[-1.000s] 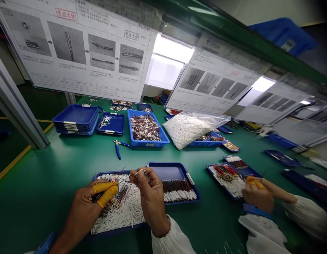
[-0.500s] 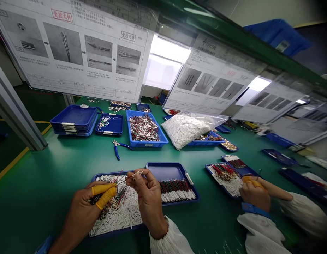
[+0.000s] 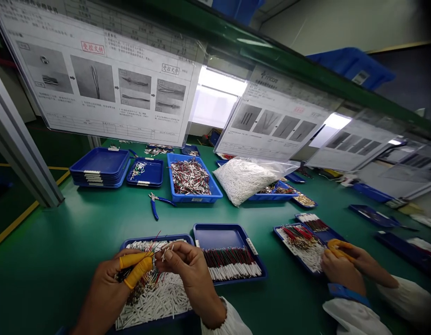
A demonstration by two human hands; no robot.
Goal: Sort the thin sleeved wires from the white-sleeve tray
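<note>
My left hand (image 3: 105, 286), with yellow finger cots on thumb and forefinger, pinches thin wires whose ends stick out past its fingertips. More dark wires show under its curled fingers. Close against these tips, my right hand (image 3: 194, 272) holds small white tubes (image 3: 167, 250) between thumb and fingers. Whether the wire ends are inside a tube cannot be made out. Below both hands lies a blue tray (image 3: 183, 237) heaped with loose white tubes (image 3: 163, 300) and coloured wires. Beside it, another blue tray (image 3: 220, 235) bears a neat row of white-sleeved wires (image 3: 232, 264).
Blue-handled cutters (image 3: 154, 205) lie behind the trays. Farther back are stacked blue trays (image 3: 100, 160), a blue bin (image 3: 215, 190) of wires and a bag of white tubes (image 3: 241, 179). At right, a co-worker's hands (image 3: 344, 265) work beside trays. Instruction sheets (image 3: 107, 93) hang above.
My right hand has come closer to my left fingertips and turned lower, with the white tubes now pointing down. The whole view has shifted slightly, so the table appears lower.
</note>
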